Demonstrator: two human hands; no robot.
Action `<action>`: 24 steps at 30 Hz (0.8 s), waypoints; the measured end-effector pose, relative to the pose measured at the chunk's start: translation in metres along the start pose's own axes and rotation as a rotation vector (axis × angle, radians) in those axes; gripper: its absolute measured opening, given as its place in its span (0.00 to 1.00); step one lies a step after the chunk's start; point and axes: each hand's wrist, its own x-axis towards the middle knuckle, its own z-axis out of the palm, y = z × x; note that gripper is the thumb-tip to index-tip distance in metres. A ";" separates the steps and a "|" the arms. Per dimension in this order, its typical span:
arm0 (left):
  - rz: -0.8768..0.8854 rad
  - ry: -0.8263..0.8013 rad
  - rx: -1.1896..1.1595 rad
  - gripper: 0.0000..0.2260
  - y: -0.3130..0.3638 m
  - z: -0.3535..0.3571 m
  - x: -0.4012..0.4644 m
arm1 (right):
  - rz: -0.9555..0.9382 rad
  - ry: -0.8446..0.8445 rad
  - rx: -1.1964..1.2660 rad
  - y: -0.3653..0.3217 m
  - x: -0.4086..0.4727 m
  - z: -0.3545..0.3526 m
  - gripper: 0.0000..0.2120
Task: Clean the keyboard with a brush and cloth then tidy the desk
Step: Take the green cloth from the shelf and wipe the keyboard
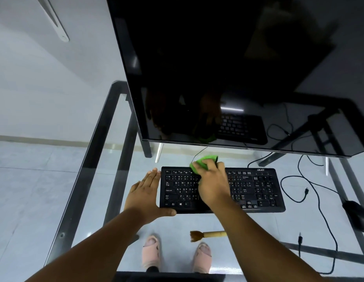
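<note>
A black keyboard [256, 190] lies on a glass desk [95, 180] below a dark monitor. My right hand [213, 184] presses a green cloth [203, 161] onto the upper middle of the keyboard, fingers closed over it. My left hand [145, 197] is flat against the keyboard's left edge, thumb under its front corner, fingers straight. A small wooden-handled brush [207, 235] with brown bristles lies on the glass in front of the keyboard, partly hidden by my right forearm.
A large black monitor [227, 68] overhangs the back of the desk. Black cables [317, 200] loop right of the keyboard, beside a black mouse [357, 216] at the right edge. Feet in pink slippers [151, 253] show through the glass.
</note>
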 end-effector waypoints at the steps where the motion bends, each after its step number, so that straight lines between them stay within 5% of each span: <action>1: 0.001 0.004 -0.002 0.59 0.000 0.000 0.000 | -0.078 -0.006 0.004 -0.005 -0.004 0.003 0.35; 4: 0.006 0.009 -0.017 0.58 0.001 0.001 -0.002 | -0.186 -0.006 -0.008 0.001 -0.017 0.007 0.33; 11: 0.068 0.133 -0.051 0.52 0.013 0.007 -0.012 | 0.069 0.235 0.031 0.066 -0.034 0.001 0.28; 18: 0.144 0.163 0.018 0.50 0.048 0.019 -0.008 | -0.350 0.064 0.028 0.082 -0.053 0.001 0.31; 24: 0.119 0.113 0.065 0.50 0.068 0.028 -0.005 | -0.095 0.299 0.064 0.128 -0.065 -0.003 0.29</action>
